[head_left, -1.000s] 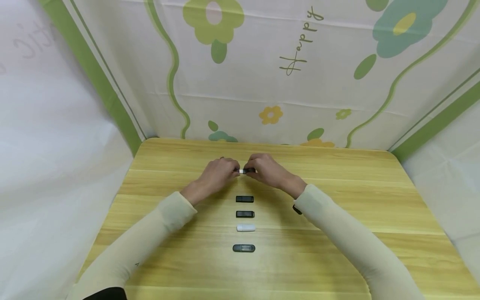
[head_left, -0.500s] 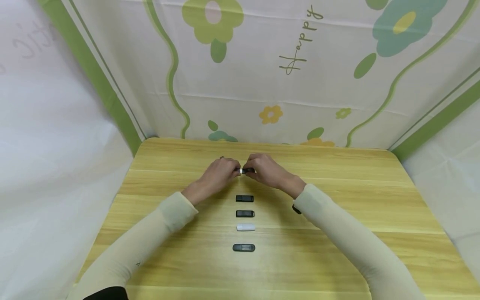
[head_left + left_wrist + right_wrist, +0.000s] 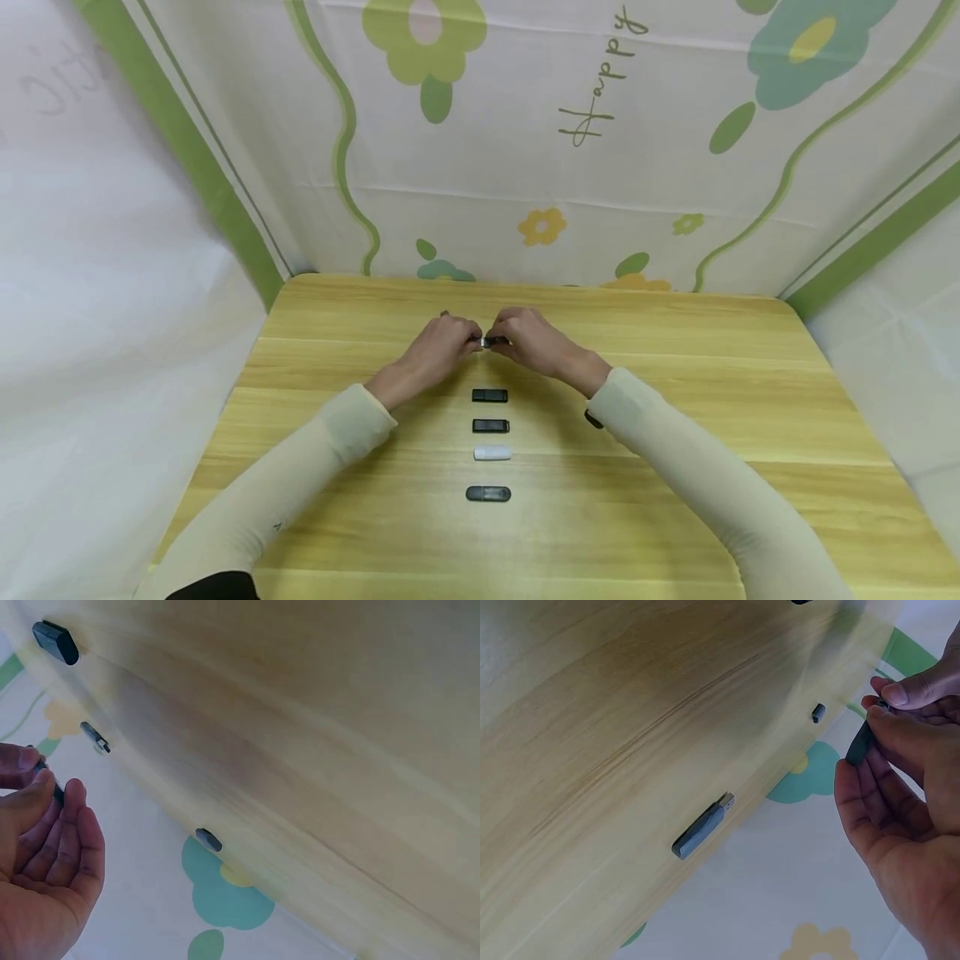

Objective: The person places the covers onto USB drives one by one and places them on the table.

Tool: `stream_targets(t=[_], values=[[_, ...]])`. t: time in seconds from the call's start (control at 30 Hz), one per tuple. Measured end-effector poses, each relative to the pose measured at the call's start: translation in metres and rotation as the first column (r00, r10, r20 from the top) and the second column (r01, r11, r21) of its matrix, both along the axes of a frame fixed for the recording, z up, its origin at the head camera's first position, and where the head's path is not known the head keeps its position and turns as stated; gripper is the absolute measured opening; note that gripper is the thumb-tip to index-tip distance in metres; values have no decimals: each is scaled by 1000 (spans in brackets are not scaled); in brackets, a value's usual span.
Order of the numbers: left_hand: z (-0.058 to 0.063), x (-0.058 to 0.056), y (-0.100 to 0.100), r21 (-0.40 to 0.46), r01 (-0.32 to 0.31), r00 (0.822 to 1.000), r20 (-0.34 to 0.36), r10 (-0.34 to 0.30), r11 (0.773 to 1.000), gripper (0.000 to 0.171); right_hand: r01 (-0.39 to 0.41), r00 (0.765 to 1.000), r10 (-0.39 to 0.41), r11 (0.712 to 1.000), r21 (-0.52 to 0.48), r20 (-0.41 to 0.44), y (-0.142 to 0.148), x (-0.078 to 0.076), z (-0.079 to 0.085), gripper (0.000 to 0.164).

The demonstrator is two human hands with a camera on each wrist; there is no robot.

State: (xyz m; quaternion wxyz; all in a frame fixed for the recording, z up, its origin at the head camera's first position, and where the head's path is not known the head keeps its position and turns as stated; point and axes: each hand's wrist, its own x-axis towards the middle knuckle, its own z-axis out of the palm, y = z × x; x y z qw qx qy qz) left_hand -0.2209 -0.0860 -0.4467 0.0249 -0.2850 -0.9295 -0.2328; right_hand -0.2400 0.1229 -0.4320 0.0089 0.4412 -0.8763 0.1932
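Near the table's far side, my left hand (image 3: 441, 343) and right hand (image 3: 528, 340) meet. The right one pinches the dark body of a USB stick (image 3: 861, 742). Between the fingertips shows its silver plug (image 3: 483, 342). My left hand pinches a small dark cap (image 3: 58, 793) at the plug end, mostly covered by fingers. In the right wrist view, an uncapped USB stick (image 3: 703, 829) lies on the table beside a loose dark cap (image 3: 818, 713); both are hidden in the head view. The left wrist view also shows this uncapped stick (image 3: 95, 737) and loose cap (image 3: 208, 840).
Nearer me on the wooden table (image 3: 675, 500), a column of sticks holds two black ones (image 3: 490, 396) (image 3: 491, 426), a white stick (image 3: 492, 453) and a dark grey rounded one (image 3: 488, 494). Patterned fabric (image 3: 480, 167) encloses the far side and both flanks.
My left fingertips have shifted slightly right, toward the right hand, and less of the silver plug shows between them. The sticks on the table stay put.
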Motion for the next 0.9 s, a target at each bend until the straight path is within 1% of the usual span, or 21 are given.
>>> stream_targets(t=[0.17,0.33,0.5,0.9], values=[[-1,1,0,18,0,1000,23,-1,1000,11,3,1000,-3,1000,-10,-13,-1,1,-2,14],[-1,1,-1,30,8,1000,18,-8,1000,11,-4,999,3,1000,-24,-35,-2,1,-3,13],[-2,1,0,34,24,999,24,-25,999,12,-5,999,4,1000,-13,-45,-1,2,-4,12],[-1,3,1,67,32,999,38,-35,997,13,12,999,-12,1000,-10,-41,-1,5,-4,12]])
